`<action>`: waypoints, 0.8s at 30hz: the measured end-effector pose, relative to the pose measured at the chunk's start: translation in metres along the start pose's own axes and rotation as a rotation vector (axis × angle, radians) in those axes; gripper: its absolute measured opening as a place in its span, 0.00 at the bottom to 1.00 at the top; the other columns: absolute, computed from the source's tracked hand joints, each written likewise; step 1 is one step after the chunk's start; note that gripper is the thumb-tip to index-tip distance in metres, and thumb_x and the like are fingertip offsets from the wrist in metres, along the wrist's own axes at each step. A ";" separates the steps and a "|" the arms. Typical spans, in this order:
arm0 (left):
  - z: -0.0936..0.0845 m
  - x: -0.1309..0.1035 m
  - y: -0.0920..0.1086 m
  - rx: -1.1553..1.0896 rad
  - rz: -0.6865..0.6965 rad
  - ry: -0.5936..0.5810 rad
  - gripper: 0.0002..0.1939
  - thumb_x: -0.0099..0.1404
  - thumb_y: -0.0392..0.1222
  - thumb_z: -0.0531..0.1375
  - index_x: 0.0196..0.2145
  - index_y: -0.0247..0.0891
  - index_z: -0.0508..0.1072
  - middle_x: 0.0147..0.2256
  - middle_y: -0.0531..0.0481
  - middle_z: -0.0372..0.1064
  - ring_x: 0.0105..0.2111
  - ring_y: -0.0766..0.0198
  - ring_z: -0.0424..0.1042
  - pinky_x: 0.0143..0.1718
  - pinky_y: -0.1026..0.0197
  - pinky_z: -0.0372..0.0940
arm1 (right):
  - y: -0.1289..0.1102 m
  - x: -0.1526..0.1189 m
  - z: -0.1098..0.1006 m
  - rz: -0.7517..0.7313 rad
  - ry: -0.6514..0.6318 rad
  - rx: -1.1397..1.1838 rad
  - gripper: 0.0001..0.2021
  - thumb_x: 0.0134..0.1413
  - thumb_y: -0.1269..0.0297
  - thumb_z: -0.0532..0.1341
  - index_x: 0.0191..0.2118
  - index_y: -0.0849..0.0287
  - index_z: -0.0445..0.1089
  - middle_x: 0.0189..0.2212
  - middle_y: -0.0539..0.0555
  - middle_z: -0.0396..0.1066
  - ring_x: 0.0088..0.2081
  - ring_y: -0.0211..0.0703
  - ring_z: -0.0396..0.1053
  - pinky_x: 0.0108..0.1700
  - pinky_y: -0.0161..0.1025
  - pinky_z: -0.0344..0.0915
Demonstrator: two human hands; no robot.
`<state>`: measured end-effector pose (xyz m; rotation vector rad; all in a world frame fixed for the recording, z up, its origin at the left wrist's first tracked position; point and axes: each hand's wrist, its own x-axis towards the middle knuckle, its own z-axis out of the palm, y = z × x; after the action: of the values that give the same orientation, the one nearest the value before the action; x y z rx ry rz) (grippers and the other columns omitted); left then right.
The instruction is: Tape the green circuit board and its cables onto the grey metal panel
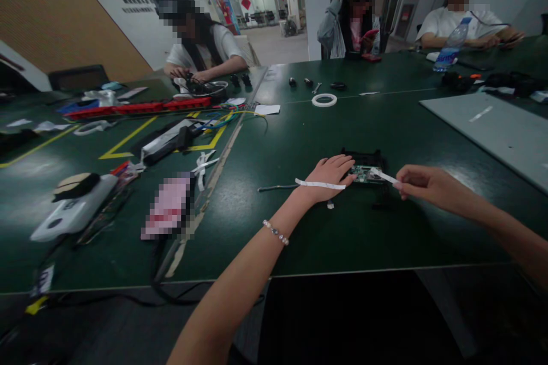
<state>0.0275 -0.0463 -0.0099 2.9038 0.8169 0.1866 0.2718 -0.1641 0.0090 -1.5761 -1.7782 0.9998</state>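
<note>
A green circuit board (366,174) in a black frame (372,158) lies on the dark green table. My left hand (329,178) rests palm down at the board's left edge, fingers stretched and lying flat. Across the back of that hand lies a narrow white strip (320,184). My right hand (411,181) pinches the right end of a short white strip (387,177) between thumb and fingertips. The other end of this strip touches the right part of the board. A thin dark cable (276,187) extends leftward from beside my left hand.
Beyond the board lies a white tape roll (324,100). A grey panel (492,131) is at the right. A pink pouch (168,205), a white device (75,208) and red strips (145,107) are at the left. Several people sit across the table; a bottle (451,48) stands there.
</note>
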 end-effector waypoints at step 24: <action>-0.001 0.001 0.003 -0.067 0.082 0.163 0.26 0.66 0.45 0.54 0.60 0.34 0.57 0.59 0.40 0.60 0.58 0.56 0.60 0.58 0.50 0.56 | -0.046 0.057 0.033 0.150 -0.273 0.149 0.26 0.55 0.40 0.54 0.35 0.63 0.71 0.24 0.54 0.72 0.23 0.36 0.70 0.23 0.32 0.60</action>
<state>0.0296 -0.0488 -0.0083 2.8894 0.6991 0.4553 0.2100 -0.1153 0.0240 -1.5563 -1.7306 1.4441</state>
